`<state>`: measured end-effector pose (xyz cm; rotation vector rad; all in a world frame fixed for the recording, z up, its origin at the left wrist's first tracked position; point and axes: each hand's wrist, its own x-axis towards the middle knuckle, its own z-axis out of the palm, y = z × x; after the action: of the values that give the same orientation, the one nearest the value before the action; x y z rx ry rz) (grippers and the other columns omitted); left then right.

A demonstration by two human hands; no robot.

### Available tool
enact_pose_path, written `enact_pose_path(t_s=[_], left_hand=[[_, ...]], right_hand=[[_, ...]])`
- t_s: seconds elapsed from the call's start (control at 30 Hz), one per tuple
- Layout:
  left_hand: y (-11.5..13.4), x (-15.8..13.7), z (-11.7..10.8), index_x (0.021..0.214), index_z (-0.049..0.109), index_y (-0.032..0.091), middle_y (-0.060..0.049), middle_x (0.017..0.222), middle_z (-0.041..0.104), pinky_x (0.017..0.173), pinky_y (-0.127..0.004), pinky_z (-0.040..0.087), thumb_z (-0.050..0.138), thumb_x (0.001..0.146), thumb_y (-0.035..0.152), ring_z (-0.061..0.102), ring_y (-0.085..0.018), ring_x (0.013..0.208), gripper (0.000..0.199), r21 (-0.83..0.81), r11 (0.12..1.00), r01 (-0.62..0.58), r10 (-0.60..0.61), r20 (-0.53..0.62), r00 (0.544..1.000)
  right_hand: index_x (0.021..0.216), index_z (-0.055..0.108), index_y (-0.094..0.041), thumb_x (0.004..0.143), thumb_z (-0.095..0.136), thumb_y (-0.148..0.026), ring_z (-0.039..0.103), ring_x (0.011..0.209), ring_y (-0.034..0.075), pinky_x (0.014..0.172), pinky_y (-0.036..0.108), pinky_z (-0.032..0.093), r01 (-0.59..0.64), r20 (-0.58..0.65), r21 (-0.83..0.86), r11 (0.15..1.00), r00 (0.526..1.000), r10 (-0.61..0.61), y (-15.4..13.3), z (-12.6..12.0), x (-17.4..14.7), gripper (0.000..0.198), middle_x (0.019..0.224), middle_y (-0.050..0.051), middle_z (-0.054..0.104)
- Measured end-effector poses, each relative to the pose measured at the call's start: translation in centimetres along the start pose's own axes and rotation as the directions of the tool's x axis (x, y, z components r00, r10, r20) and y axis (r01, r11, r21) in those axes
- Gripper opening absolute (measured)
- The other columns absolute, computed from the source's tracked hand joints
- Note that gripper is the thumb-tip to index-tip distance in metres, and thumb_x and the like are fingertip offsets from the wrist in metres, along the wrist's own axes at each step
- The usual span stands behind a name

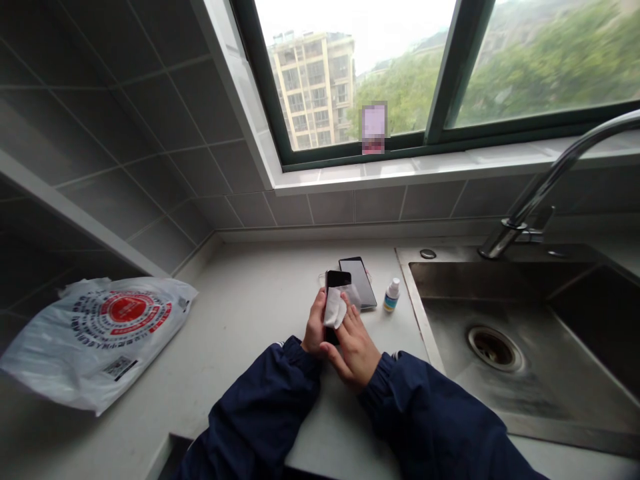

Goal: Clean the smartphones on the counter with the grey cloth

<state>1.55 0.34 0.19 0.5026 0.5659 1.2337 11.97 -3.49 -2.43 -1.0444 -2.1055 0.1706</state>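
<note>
Head view: left hand (315,327) clamped on flat glossy black phone (337,279); right hand (356,347) pressing soft crumpled white wipe (334,308) against screen; small white dropper bottle (392,295) nearby.

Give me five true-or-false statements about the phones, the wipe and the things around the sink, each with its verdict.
1. The left hand holds a dark phone. True.
2. The right hand presses a white wipe on that phone. True.
3. The small bottle lies in the sink. False: it stands upright on the counter, beside the sink.
4. A second phone lies flat on the counter. True.
5. The plastic bag is on the window sill. False: it lies on the counter, far left.
</note>
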Motion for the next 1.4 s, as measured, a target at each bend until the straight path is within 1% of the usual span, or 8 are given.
enact_pose_path(t_s=[0.1,0.3,0.43,0.73,0.87,1.07,1.23,1.4], left_hand=[[0.5,0.6,-0.5,0.102,0.071,0.013,-0.011,0.091,0.076,0.092,-0.042,0.054,0.048,0.094,0.055,0.071,-0.026,0.088,0.049,-0.068,0.993,0.096,-0.101,-0.063,0.993],[2.3,1.5,-1.1,0.1,0.074,0.004,-0.014,0.078,0.074,0.066,-0.034,0.055,0.04,0.095,0.055,0.068,-0.022,0.064,0.061,-0.018,1.0,0.001,-0.006,-0.303,0.953],[2.6,1.5,-1.0,0.106,0.072,0.003,-0.014,0.075,0.073,0.06,-0.033,0.052,0.044,0.09,0.061,0.065,-0.021,0.057,0.066,-0.016,1.0,0.005,-0.01,-0.327,0.945],[1.8,1.2,-0.9,0.113,0.069,0.008,-0.004,0.054,0.061,0.058,-0.033,0.051,0.043,0.091,0.066,0.057,-0.018,0.048,0.068,-0.026,0.986,0.167,-0.169,-0.149,0.974],[0.8,0.8,-0.9,0.109,0.07,0.01,-0.009,0.076,0.071,0.077,-0.037,0.055,0.047,0.091,0.066,0.067,-0.021,0.068,0.063,-0.026,0.97,0.241,-0.242,-0.035,0.97],[-0.2,0.4,-0.4,0.109,0.072,0.018,-0.008,0.113,0.073,0.11,-0.037,0.04,0.065,0.089,0.048,0.063,-0.025,0.114,0.037,0.266,0.961,-0.077,0.051,0.103,0.993],[-0.2,0.1,0.2,0.118,0.071,0.014,-0.011,0.118,0.071,0.113,-0.039,0.035,0.058,0.093,0.045,0.059,-0.029,0.121,0.041,0.407,0.898,-0.168,0.058,0.267,0.962],[0.0,-0.1,0.3,0.117,0.071,0.014,-0.012,0.121,0.07,0.112,-0.04,0.036,0.058,0.093,0.042,0.059,-0.03,0.121,0.039,0.401,0.894,-0.199,0.085,0.283,0.955]], right_hand=[[0.156,0.028,-0.003,0.101,0.046,-0.043,0.015,0.153,0.037,0.117,0.06,0.033,0.032,0.085,0.037,0.999,0.996,-0.035,-0.2,0.3,-0.1,0.07,0.16,0.024,0.029],[0.147,0.044,-0.005,0.101,0.046,-0.041,0.025,0.151,0.034,0.118,0.057,0.033,0.071,0.157,0.155,0.985,0.983,-0.096,-0.5,0.2,-0.1,0.059,0.153,0.022,0.044],[0.143,0.048,-0.006,0.1,0.048,-0.038,0.028,0.15,0.033,0.118,0.055,0.035,0.071,0.138,0.188,0.98,0.986,-0.098,-0.6,0.2,-0.1,0.054,0.149,0.022,0.049],[0.151,0.038,-0.004,0.1,0.048,-0.041,0.019,0.152,0.036,0.118,0.057,0.034,0.051,0.104,0.176,0.983,0.992,-0.07,-0.5,0.9,-0.5,0.064,0.157,0.024,0.038],[0.157,0.023,-0.003,0.102,0.043,-0.046,0.011,0.153,0.037,0.118,0.06,0.031,-0.003,0.059,0.136,0.991,0.998,-0.005,-0.6,1.2,-0.6,0.073,0.162,0.025,0.025],[0.161,0.005,-0.011,0.102,0.041,-0.044,0.004,0.153,0.04,0.118,0.066,0.026,-0.092,-0.114,0.056,0.994,0.989,0.098,0.1,0.7,-0.5,0.076,0.167,0.019,0.008],[0.162,0.001,-0.016,0.102,0.039,-0.04,0.0,0.153,0.041,0.119,0.068,0.023,-0.153,-0.24,0.013,0.988,0.959,0.151,0.4,-0.1,-0.3,0.075,0.168,0.013,-0.005],[0.162,-0.001,-0.016,0.102,0.041,-0.038,0.001,0.153,0.042,0.118,0.068,0.024,-0.142,-0.237,0.003,0.99,0.962,0.139,0.3,-0.3,-0.1,0.077,0.168,0.013,-0.005]])
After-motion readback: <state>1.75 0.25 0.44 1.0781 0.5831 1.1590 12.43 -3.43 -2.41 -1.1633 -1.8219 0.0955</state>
